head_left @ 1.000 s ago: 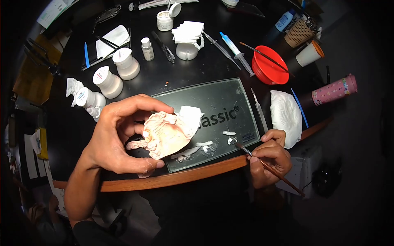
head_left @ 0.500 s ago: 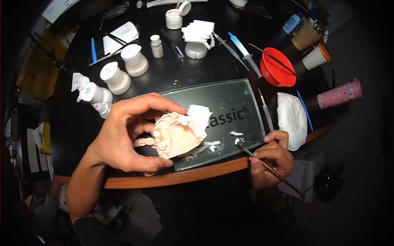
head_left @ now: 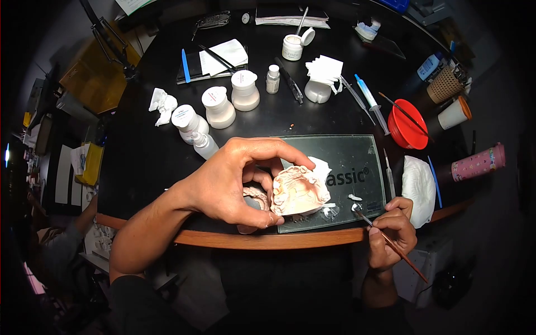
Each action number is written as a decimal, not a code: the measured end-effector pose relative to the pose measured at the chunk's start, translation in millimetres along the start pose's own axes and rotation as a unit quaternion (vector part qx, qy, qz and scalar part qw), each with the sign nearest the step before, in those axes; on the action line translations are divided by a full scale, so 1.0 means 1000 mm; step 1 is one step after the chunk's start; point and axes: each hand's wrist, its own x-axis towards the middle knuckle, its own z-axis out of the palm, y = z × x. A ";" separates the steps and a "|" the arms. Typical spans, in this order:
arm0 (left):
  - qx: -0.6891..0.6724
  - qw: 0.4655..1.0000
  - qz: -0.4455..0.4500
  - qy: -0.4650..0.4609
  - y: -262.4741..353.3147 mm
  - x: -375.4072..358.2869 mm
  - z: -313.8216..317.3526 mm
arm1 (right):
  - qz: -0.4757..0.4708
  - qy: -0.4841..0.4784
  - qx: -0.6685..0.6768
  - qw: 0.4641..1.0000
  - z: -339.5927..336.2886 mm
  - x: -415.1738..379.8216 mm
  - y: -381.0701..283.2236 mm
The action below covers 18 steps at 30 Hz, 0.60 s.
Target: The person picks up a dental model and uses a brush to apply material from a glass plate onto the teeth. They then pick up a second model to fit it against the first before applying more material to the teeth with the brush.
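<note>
My left hand (head_left: 223,181) grips a peach-coloured dental cast (head_left: 298,192) between thumb and fingers, its tooth arch facing up. A second toothed arch (head_left: 255,194) shows behind the fingers, partly hidden by them. My right hand (head_left: 393,231) pinches a thin brown brush (head_left: 397,251). The brush tip is at a dab of white paste (head_left: 355,206) on the glass slab (head_left: 346,148), which bears dark lettering. White tissue (head_left: 320,167) lies behind the cast, and more white smears (head_left: 330,211) sit on the slab beside it.
Lidded jars (head_left: 219,111) and a dropper bottle (head_left: 205,146) stand left of the slab. To the right are a red bowl (head_left: 405,134) with a brush across it, a syringe (head_left: 373,106), a white pad (head_left: 419,192) and a pink bottle (head_left: 477,162). A wooden edge (head_left: 268,240) borders the table.
The whole scene has shifted right and down in view as the head turned. The left hand has tilted the cast somewhat. The brush tip stays at the white paste.
</note>
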 end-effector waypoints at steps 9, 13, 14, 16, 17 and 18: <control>-0.070 0.996 0.003 0.061 0.000 0.001 0.006 | -0.009 -0.056 0.043 0.997 0.020 0.009 -0.019; -0.052 0.995 0.030 0.075 -0.002 0.002 0.001 | -0.014 -0.063 0.018 0.998 0.027 0.010 -0.022; -0.045 0.995 0.035 0.078 -0.002 0.002 0.001 | -0.013 -0.065 0.016 0.998 0.027 0.010 -0.022; -0.042 0.995 0.030 0.090 -0.001 0.002 0.002 | -0.008 -0.069 0.009 0.998 0.025 0.009 -0.021; -0.045 0.994 0.026 0.094 0.000 0.002 0.002 | -0.005 -0.070 0.004 0.998 0.025 0.008 -0.021; -0.048 0.994 0.021 0.097 0.000 0.002 0.002 | -0.003 -0.071 0.000 0.997 0.024 0.008 -0.021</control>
